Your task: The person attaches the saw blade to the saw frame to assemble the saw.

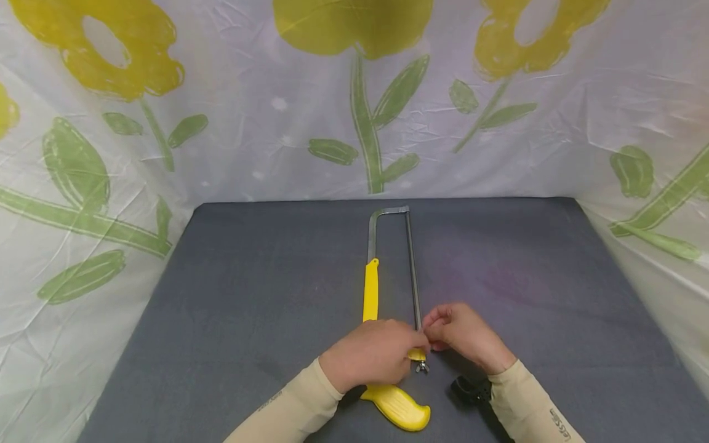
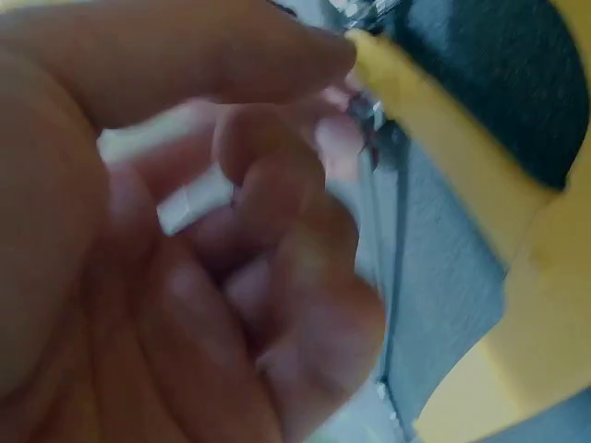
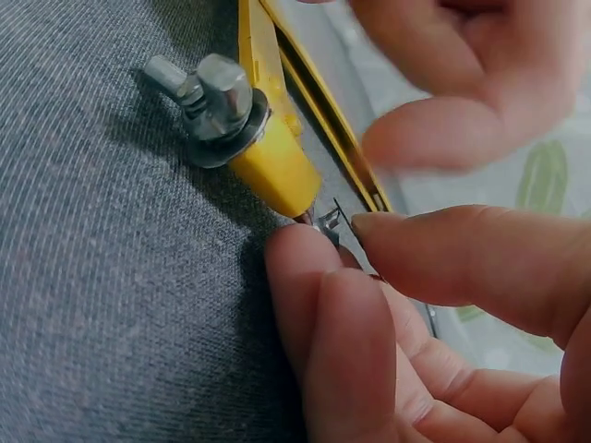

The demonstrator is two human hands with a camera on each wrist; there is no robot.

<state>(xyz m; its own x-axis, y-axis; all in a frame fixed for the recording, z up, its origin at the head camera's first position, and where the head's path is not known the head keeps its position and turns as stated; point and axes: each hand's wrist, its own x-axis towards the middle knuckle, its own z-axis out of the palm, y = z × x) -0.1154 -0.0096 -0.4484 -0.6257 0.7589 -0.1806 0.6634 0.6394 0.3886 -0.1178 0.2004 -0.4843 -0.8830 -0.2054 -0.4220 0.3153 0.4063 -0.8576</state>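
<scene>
A hacksaw with a yellow handle [image 1: 396, 406] lies on the dark table, its grey metal frame [image 1: 372, 237] pointing away. Its narrow blade [image 1: 412, 264] runs along the right side. At the near end of the blade, a wing nut [image 3: 220, 92] and washer sit on a yellow lug [image 3: 277, 171]. My right hand [image 1: 465, 335] pinches the blade's near end between thumb and fingers, just beyond that lug. My left hand [image 1: 376, 354] is over the saw, hiding part of the yellow frame. Its fingers are loosely bent beside the lug, with a gap to the thumb, holding nothing visible.
The dark cloth-covered table [image 1: 266, 264] extends on both sides of the saw. A white curtain [image 1: 249, 123] with yellow flowers surrounds its back and sides. A black device [image 1: 471, 389] is at my right wrist.
</scene>
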